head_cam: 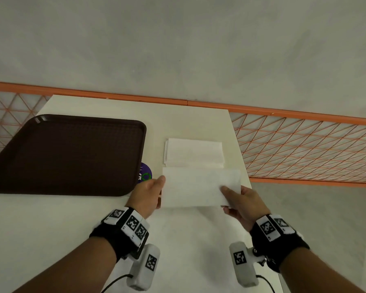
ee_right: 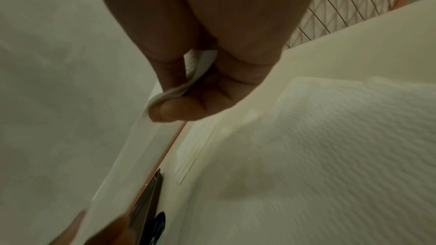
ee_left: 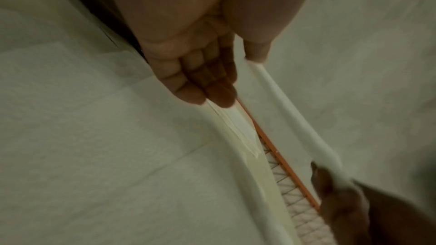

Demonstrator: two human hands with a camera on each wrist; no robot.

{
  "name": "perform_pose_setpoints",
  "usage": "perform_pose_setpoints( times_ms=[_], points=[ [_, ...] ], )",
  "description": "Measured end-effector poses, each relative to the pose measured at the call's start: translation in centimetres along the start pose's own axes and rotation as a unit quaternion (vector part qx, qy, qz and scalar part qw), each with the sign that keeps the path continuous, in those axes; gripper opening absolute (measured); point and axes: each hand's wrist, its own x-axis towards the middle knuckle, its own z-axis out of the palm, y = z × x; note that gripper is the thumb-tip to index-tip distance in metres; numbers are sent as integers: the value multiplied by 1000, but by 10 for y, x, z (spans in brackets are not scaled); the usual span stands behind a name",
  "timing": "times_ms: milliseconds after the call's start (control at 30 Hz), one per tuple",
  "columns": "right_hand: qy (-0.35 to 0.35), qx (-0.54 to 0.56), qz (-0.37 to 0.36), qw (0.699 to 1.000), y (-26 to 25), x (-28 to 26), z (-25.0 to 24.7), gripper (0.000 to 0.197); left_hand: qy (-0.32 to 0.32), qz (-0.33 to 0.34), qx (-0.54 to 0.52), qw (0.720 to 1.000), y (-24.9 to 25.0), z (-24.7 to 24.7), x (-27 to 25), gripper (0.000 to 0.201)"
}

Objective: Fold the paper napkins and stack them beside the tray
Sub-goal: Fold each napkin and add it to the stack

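Left hand [head_cam: 150,194] and right hand [head_cam: 240,203] pinch folded napkin [head_cam: 201,187] ends, frame centre. Risk: uneven release skews it on stack [head_cam: 193,152].

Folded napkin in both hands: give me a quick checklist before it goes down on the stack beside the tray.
1. Left hand holds the left end of the folded napkin: ok.
2. Right hand pinches the right end, thumb on top: ok.
3. Napkin is folded flat, edges matched: cannot tell; the wrist views are blurred.
4. Stack of folded napkins lies beside the brown tray, not on it: ok.
5. Stack is squared: not ok; layers are offset at its left edge.
6. Held napkin is lined up over the stack: not ok; it sits nearer the person and reaches further right.
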Motion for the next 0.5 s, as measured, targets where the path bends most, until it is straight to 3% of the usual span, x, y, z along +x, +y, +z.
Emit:
perform_pose_setpoints(
  times_ms=[100, 167, 267, 500],
  points=[
    [24, -11, -17, 999, -27, 26, 5, 13, 3, 15, 59, 998, -8, 2, -5, 28],
    [35, -14, -28, 999, -45, 46, 8, 16, -32, 63, 179, 981, -14, 4, -10, 17],
    [53, -27, -43, 997, -69, 74, 15, 11, -64, 107, 292, 948, -18, 8, -17, 24],
    [79, -63, -23, 995, -79, 133, 31, 12, -95, 139, 358, 918, -11, 7, -19, 29]
  ],
)
